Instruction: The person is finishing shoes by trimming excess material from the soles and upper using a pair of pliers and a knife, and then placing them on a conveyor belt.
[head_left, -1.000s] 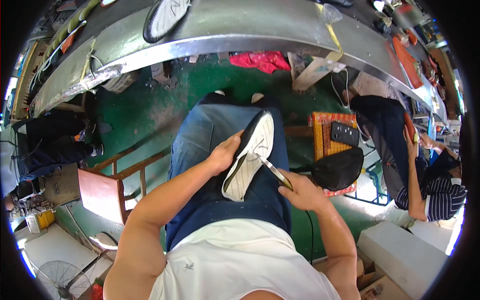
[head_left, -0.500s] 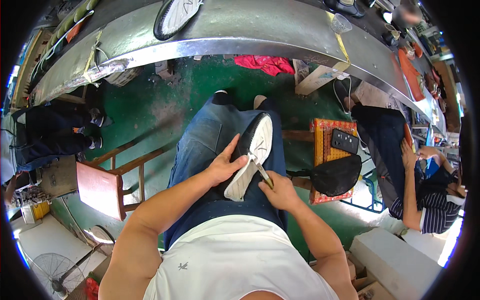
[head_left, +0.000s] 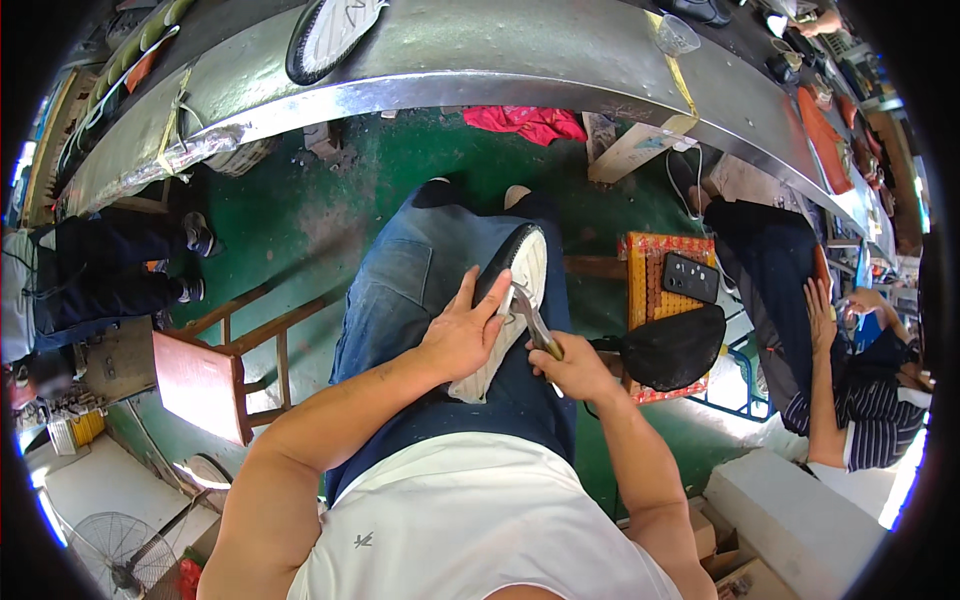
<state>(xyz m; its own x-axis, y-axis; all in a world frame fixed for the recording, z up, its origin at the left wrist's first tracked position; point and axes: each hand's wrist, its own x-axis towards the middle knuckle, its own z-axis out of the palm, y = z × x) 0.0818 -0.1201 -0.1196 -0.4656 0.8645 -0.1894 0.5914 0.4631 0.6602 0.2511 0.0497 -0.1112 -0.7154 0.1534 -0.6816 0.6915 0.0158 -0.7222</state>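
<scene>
A shoe (head_left: 529,268) with a black upper and a white underside lies bottom up across my lap, its far end tilted away from me. My left hand (head_left: 462,330) rests on the shoe's left edge and middle, fingers stretched out and spread. In my right hand (head_left: 578,368) is a pair of metal pincers (head_left: 533,318) with a yellowish handle end. The curved head of the pincers meets the white underside close to my left fingertips. My left hand partly covers the middle of the shoe.
Ahead runs a metal-topped bench (head_left: 480,50) carrying another shoe (head_left: 332,40) and a plastic cup (head_left: 677,35). A wooden stool (head_left: 200,385) stands at left. At right, a beaded seat (head_left: 645,310) bears a phone (head_left: 690,278) and black bag (head_left: 675,347). Co-workers sit on both sides.
My left hand has shifted right and farther onto the shoe's underside. My right hand has moved slightly right, and the pincers have turned, showing their curved head.
</scene>
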